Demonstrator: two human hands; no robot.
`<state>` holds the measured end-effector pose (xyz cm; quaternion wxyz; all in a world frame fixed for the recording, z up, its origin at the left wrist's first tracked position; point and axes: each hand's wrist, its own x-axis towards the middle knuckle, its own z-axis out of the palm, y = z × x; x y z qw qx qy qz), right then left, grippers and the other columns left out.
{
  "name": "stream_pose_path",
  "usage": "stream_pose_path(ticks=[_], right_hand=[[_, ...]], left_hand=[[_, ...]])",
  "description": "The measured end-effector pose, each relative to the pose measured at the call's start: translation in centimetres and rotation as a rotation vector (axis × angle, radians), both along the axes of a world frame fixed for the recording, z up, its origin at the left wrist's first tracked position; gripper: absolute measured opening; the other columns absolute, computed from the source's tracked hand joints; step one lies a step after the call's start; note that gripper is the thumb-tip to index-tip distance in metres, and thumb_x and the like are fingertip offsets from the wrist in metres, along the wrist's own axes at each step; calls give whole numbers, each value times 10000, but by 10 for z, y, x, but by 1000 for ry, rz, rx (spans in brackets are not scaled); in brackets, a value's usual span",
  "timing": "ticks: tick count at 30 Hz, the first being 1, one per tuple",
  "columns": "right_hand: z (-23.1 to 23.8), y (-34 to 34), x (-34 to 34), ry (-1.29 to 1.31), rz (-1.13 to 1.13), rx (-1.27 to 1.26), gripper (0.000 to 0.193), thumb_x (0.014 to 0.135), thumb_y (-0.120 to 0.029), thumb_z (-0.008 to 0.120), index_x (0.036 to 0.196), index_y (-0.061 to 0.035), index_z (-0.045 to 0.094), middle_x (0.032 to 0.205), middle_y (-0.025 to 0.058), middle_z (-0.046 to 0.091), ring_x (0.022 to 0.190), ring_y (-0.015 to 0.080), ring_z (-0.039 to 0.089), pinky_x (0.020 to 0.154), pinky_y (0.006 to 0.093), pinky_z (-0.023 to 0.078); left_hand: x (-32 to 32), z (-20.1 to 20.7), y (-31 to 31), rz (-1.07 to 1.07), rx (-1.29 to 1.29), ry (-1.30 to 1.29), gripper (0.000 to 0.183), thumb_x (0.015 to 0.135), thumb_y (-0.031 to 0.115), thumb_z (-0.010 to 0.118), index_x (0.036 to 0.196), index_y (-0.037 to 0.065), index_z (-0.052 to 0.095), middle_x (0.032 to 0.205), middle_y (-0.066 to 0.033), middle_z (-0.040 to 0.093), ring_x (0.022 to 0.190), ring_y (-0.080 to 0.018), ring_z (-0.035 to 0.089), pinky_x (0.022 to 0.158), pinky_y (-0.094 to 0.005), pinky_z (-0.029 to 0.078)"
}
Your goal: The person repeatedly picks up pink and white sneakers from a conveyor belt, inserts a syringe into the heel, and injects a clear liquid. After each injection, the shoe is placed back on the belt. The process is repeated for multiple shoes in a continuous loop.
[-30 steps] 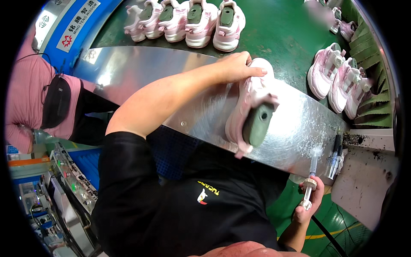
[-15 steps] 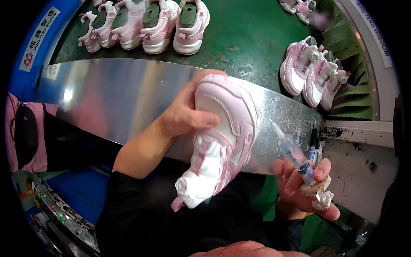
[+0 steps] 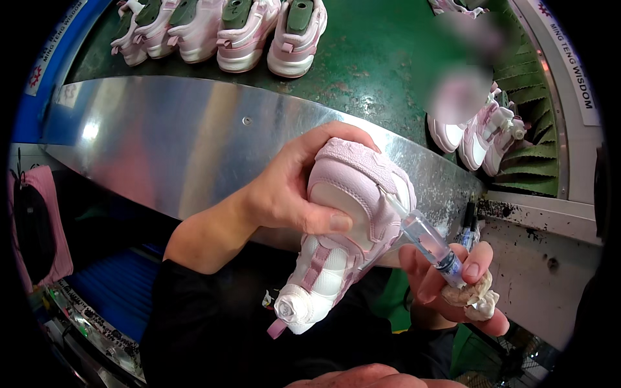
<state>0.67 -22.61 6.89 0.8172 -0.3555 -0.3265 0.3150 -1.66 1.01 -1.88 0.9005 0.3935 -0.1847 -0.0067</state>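
My left hand (image 3: 284,184) is closed around the toe half of a pink and white sneaker (image 3: 352,194), its thumb lying on the upper. The shoe is tilted, with its toe away from me and its heel loop toward my body. In my right hand (image 3: 446,278) is a clear plastic syringe (image 3: 428,240), gripped between the fingers. Its narrow tip meets the side of the toe, close to where upper and sole join. A crumpled off-white wad (image 3: 475,299) is tucked among the same fingers.
A metal ledge (image 3: 174,142) runs along the green work surface (image 3: 369,71). Several similar sneakers (image 3: 294,39) stand in a row at the far left, and more (image 3: 482,139) at the right, partly blurred. Marker pens (image 3: 468,223) stand by the right-hand wall. A pink and black bag (image 3: 42,226) hangs left.
The syringe tip has come from beside the shoe onto its toe edge. My left hand has shifted the shoe slightly right and turned it. The view has moved a little.
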Motion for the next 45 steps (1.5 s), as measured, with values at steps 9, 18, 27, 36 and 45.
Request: stream_pose_path(ticks=[9,18,27,36,45], right_hand=[[3,-3,-2,-65,-123,-70,702,742,-722,624,1082,-114,534,905,158,661,842,236,460,787,345,335],[-2,2,-3,-92,-153,-60,738,728,-727,635,1104,-100,536,895,163,660,829,223,448,777,337,334],[-8,1,-1,-124,-169,-49,758,727,-727,636,1099,-73,546,873,158,649,802,216,443,748,322,324],[-25,-19,-10,-118,-174,-73,758,734,-719,637,1126,-76,543,880,160,645,803,215,436,740,326,325],[-44,-32,-12,-108,-145,-82,794,725,-745,617,1149,-77,551,919,139,638,809,200,437,732,322,332]], left_hand=[[-1,-3,0,41,-14,36,728,662,35,784,1308,58,449,1131,-50,574,1068,-148,550,923,-324,460],[-1,12,9,62,61,38,736,662,41,772,1316,50,435,1132,-59,581,1063,-152,558,920,-323,461],[-1,0,11,59,-3,134,763,656,69,777,1331,49,423,1151,-67,579,1083,-163,553,937,-325,453],[0,6,18,121,12,221,773,665,105,763,1345,35,403,1193,-83,556,1107,-181,542,955,-326,442],[1,-5,25,108,-100,351,623,693,83,673,1276,-14,476,1135,-142,615,1002,-234,631,873,-352,520]])
